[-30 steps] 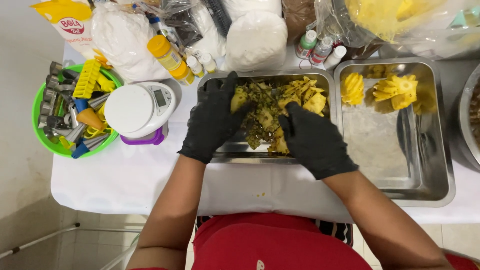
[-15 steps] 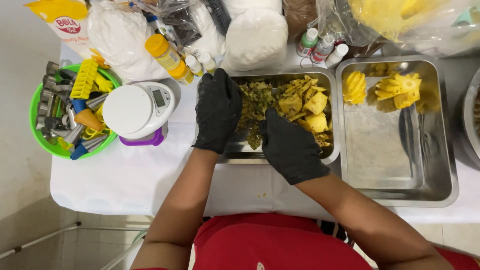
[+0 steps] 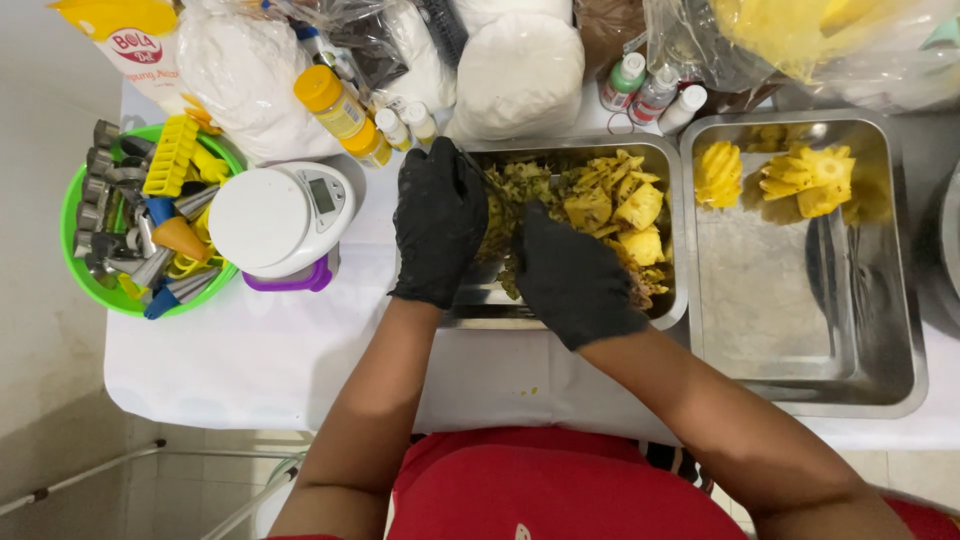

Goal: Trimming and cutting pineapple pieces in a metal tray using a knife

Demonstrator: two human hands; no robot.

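Both my hands wear black gloves and are inside a steel tray [image 3: 560, 148] full of pineapple peels and yellow scraps [image 3: 605, 205]. My left hand [image 3: 440, 225] covers the tray's left part, fingers curled down into the green peels. Close beside it, my right hand [image 3: 570, 275] presses on the pile from the near side. The two hands squeeze a clump of scraps between them; most of that clump is hidden under the gloves.
A second steel tray [image 3: 900, 390] on the right holds peeled pineapple pieces [image 3: 800, 180]. A white kitchen scale [image 3: 275, 215] and a green bowl [image 3: 75, 215] of cutters stand at left. A yellow-capped bottle [image 3: 340, 110], small bottles [image 3: 655, 95] and bags of white powder [image 3: 520, 70] line the back.
My hands have drawn together from either side of the pile and shifted left, bunching the peels; the yellow chunks now lie uncovered at the tray's right.
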